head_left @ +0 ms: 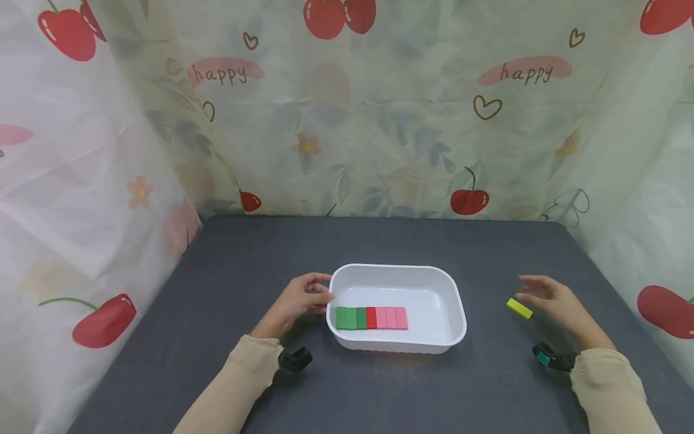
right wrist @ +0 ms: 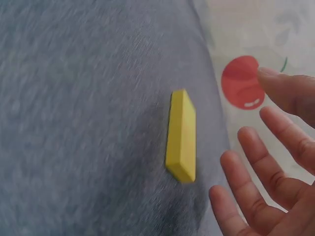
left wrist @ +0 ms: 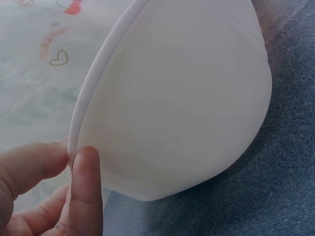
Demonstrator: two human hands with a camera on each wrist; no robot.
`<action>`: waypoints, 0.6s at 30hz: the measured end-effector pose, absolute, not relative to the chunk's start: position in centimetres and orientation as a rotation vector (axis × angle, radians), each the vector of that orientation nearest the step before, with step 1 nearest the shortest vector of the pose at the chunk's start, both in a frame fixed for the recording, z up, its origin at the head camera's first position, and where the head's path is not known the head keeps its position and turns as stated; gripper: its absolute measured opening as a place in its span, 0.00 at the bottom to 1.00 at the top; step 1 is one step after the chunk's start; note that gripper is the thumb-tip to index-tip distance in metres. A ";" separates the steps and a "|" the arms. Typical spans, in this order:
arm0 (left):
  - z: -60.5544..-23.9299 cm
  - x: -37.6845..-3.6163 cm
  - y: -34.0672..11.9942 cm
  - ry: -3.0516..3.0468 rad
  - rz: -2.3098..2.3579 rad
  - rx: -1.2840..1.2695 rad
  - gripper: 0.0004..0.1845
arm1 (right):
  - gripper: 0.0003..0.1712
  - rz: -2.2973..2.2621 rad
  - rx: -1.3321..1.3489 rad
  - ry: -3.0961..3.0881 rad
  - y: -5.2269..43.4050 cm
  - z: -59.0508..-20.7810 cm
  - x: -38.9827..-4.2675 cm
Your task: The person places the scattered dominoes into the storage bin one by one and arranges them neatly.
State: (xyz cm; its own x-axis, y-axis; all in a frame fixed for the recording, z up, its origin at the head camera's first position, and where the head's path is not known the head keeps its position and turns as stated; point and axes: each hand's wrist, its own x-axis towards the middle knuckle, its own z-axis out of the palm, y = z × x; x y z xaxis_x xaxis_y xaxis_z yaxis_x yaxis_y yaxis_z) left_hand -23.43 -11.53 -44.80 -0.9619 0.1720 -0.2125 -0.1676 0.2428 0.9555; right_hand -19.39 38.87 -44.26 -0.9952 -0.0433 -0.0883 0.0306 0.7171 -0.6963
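My left hand [head_left: 293, 304] pinches the left rim of a white plastic tray [head_left: 393, 348], with a thumb and a finger on either side of the edge in the left wrist view. Inside the tray a flat row of small blocks lies along the front left: green blocks [head_left: 346, 318], a red block [head_left: 371, 318] and pink blocks [head_left: 391, 318]. To the tray's right, a yellow rectangular block [head_left: 518, 308] lies on the table. Beside it, my right hand [head_left: 554, 302] is held with fingers spread and loosely extended; the right wrist view shows a gap between them and the block.
A dark grey cloth-covered table [head_left: 401, 392] carries everything. White curtains [head_left: 358, 120] printed with cherries and hearts hang behind and at both sides. A black band [head_left: 295, 360] is on the left wrist, another band [head_left: 558, 360] on the right.
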 end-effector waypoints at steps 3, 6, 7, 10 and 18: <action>-44.8 -23.5 -11.5 2.247 1.779 0.005 0.26 | 0.39 -1.108 0.001 2.809 39.1 -44.6 -19.3; -44.8 -23.5 -11.5 2.251 1.775 0.005 0.26 | 0.39 -1.093 0.001 2.783 39.3 -44.8 -19.2; -44.9 -23.5 -11.5 2.253 1.774 0.004 0.26 | 0.39 -1.094 -0.001 2.774 39.4 -44.8 -19.1; -44.9 -23.5 -11.5 2.255 1.770 -0.002 0.26 | 0.39 -1.087 -0.006 2.763 39.5 -45.0 -19.2; -45.0 -23.6 -11.6 2.249 1.769 -0.012 0.26 | 0.41 -1.030 -0.042 2.750 40.0 -45.5 -19.6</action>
